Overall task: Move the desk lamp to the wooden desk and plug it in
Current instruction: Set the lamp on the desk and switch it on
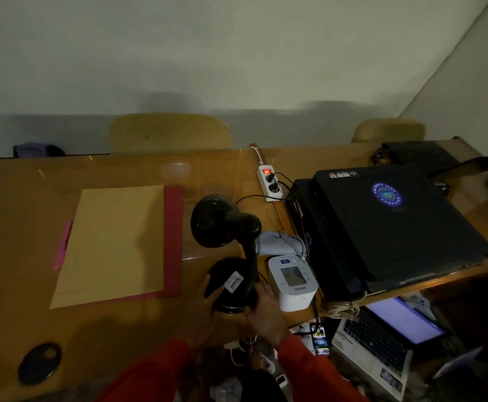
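Note:
A black desk lamp [227, 245] stands on the glossy wooden desk [19, 216], its round base near the front edge and its shade tilted to the left. My left hand [206, 307] cups the left side of the base. My right hand [266, 311] grips the base's right side beside the stem. A black cord runs from the lamp toward a white power strip [270, 184] at the back, whose red switch glows and which holds two black plugs.
A brown envelope on a red folder [112, 245] lies left of the lamp. A white blood pressure monitor [293, 281] touches my right hand's side. Black closed laptop [393, 221] on the right. Lower right: open laptop [387, 340], phone [321, 340]. Black round disc [40, 362] front left.

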Demonstrator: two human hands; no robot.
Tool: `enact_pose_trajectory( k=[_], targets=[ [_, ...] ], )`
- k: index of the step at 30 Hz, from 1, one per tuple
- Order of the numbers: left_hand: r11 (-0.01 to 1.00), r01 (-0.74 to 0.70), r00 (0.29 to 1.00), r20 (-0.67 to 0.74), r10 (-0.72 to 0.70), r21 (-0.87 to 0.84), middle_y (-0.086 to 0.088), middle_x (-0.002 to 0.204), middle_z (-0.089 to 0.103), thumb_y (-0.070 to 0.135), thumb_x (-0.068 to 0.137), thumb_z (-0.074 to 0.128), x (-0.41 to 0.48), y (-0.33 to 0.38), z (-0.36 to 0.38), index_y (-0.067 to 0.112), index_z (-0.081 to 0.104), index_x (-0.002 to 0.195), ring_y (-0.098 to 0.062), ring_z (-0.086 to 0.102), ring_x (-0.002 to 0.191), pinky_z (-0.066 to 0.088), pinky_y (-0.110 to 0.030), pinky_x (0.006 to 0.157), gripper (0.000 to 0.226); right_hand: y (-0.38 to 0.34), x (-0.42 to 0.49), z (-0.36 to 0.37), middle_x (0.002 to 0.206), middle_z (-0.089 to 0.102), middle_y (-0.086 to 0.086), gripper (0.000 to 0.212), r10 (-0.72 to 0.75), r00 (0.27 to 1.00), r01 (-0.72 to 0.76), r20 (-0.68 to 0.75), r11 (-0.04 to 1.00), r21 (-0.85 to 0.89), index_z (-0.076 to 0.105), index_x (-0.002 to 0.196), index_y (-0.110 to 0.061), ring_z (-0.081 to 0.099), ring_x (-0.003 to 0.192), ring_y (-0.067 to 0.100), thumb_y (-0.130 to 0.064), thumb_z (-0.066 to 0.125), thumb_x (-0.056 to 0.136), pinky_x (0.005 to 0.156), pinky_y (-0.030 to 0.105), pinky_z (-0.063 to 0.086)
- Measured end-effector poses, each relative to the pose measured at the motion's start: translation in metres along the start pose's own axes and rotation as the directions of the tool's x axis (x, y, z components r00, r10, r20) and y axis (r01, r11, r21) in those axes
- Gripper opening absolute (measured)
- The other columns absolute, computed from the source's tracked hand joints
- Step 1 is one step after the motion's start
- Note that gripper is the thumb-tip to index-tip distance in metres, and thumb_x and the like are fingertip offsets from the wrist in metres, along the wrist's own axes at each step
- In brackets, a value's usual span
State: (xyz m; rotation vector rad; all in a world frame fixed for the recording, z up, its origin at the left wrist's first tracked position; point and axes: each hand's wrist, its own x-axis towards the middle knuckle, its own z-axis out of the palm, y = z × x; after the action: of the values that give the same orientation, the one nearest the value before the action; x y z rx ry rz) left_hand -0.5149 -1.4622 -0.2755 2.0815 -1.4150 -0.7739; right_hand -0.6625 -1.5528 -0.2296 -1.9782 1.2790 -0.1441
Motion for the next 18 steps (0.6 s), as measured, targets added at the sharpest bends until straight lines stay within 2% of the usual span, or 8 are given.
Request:
enact_pose_trajectory(
  k=[2,5,9,16,18],
  targets=[
    [1.0,-0.004,1.0,-0.019,0.004,-0.006,-0.021,0.158,0.005,0.005,0.093,0.05,-0.003,0.001,0.003,0.016,0.034,0.143,-0.036,0.022,0.144,0.035,-0.044,0.112,0.053,0.001,0.0,-0.002,0.134,0.046,0.007,0.047,0.021,1.0,-0.021,0.02,1.0,-0.001,0.051,0.127,-0.014,0.046,0.125,0.022,-0.007,0.062,0.081,0.108,0.025,0.034],
    [0.999,0.012,1.0,0.001,-0.012,0.031,-0.014,0.159,0.003,0.012,0.095,0.05,-0.009,0.002,0.008,0.021,0.035,0.142,-0.03,0.018,0.146,0.027,-0.038,0.116,0.051,0.004,0.002,-0.006,0.131,0.049,0.01,0.043,0.05,0.997,-0.049,0.05,0.998,-0.025,0.054,0.123,-0.01,0.048,0.122,0.024,-0.008,0.063,0.081,0.106,0.03,0.039],
    [1.0,-0.004,0.999,0.034,0.004,0.005,-0.012,0.16,0.002,0.012,0.094,0.049,-0.02,0.003,0.012,0.021,0.037,0.141,-0.027,0.016,0.146,0.026,-0.035,0.117,0.049,0.008,0.001,-0.01,0.126,0.054,0.015,0.04,0.044,0.998,-0.042,0.049,0.998,-0.041,0.057,0.12,-0.007,0.052,0.117,0.027,-0.007,0.064,0.081,0.103,0.035,0.045],
    [1.0,-0.011,0.998,0.061,0.012,-0.022,-0.012,0.16,0.003,0.018,0.097,0.042,-0.038,0.01,0.017,0.017,0.037,0.141,-0.026,0.014,0.147,0.02,-0.029,0.117,0.043,0.021,-0.008,-0.009,0.111,0.064,0.016,0.029,-0.043,0.998,0.039,-0.048,0.997,-0.066,0.062,0.111,-0.006,0.061,0.102,0.029,0.0,0.055,0.084,0.088,0.033,0.05],
    [1.0,-0.007,0.997,0.074,0.009,-0.029,-0.011,0.159,0.003,0.016,0.096,0.044,-0.04,0.013,0.017,0.017,0.037,0.14,-0.025,0.015,0.146,0.02,-0.029,0.117,0.045,0.026,-0.012,-0.008,0.107,0.066,0.015,0.029,-0.056,0.995,0.052,-0.077,0.997,-0.051,0.063,0.109,-0.007,0.063,0.098,0.028,0.003,0.053,0.083,0.083,0.026,0.048]
  ],
)
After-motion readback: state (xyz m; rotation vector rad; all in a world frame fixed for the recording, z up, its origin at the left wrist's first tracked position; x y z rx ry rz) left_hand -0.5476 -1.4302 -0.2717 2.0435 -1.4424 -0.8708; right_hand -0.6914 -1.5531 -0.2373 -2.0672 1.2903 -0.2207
